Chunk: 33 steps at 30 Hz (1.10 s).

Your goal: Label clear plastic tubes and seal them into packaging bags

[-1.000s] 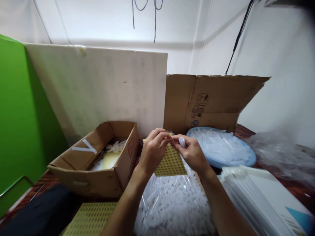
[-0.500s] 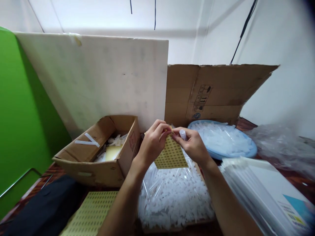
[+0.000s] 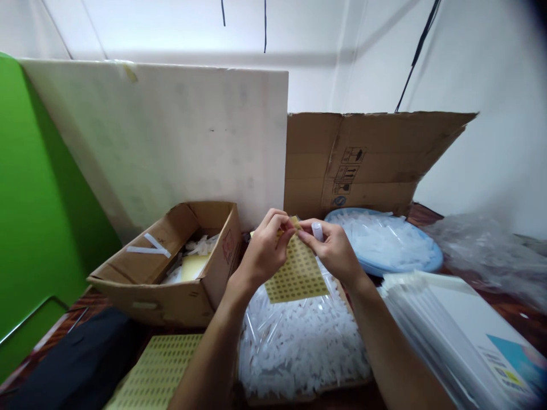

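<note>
Left edge, green panel (image 3: pixel 25 199), then black fabric (image 3: pixel 77 364), open carton (image 3: pixel 158 302), spare yellow sheets (image 3: pixel 158 370) partly hidden by forearm. Centre, left hand (image 3: pixel 267 245) grip pinches dotted yellow sheet (image 3: pixel 294 276), covering part of white pieces (image 3: pixel 303 353); right hand (image 3: pixel 337 253) grip holds white tube (image 3: pixel 317 231). Right, blue basin (image 3: pixel 431 263), stacked white packets (image 3: pixel 453 319), crumpled plastic (image 3: pixel 491 256).
</note>
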Tool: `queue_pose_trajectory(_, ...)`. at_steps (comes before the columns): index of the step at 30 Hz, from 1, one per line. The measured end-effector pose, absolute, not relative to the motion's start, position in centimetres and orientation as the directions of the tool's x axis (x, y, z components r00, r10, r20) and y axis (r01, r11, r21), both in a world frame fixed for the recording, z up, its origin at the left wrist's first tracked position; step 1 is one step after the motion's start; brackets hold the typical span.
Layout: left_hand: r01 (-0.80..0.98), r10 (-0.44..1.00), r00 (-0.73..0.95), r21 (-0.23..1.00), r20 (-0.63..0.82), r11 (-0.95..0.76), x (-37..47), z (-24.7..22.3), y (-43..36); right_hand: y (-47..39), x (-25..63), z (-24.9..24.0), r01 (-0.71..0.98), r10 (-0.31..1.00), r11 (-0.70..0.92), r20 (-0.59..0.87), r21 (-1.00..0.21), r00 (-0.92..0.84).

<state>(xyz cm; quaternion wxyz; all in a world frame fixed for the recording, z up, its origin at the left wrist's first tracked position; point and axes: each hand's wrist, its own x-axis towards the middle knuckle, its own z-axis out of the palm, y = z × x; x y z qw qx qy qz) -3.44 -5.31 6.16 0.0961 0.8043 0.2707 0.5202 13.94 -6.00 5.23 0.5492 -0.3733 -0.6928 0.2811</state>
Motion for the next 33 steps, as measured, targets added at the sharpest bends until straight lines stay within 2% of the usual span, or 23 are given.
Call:
queue_pose_trajectory(5,0.111,0.699,0.361,0.716,0.617,-0.689,-3.1,6.8,-6.3,-5.5,14.3,4.9,0.419,0.754,0.633,0.642,-0.651,-0.140)
queue_pose_trajectory(8,0.069,0.749,0.364,0.786,0.554,-0.615,-3.0,6.8,-6.4,-5.3,14.3,4.7,0.480,0.709,0.669,0.680,-0.567,-0.185)
queue_pose_trajectory(13,0.084,0.780,0.326,0.805,0.534,-0.587,-2.8,6.5,-6.1,-5.1,14.1,4.3,0.533,0.696,0.673,0.682,-0.513,-0.224)
queue_pose_trajectory(33,0.033,0.817,0.252,0.839,0.519,-0.544,-2.2,6.5,-6.4,-5.1,13.9,4.0,0.546,0.665,0.692,0.711,-0.473,-0.227)
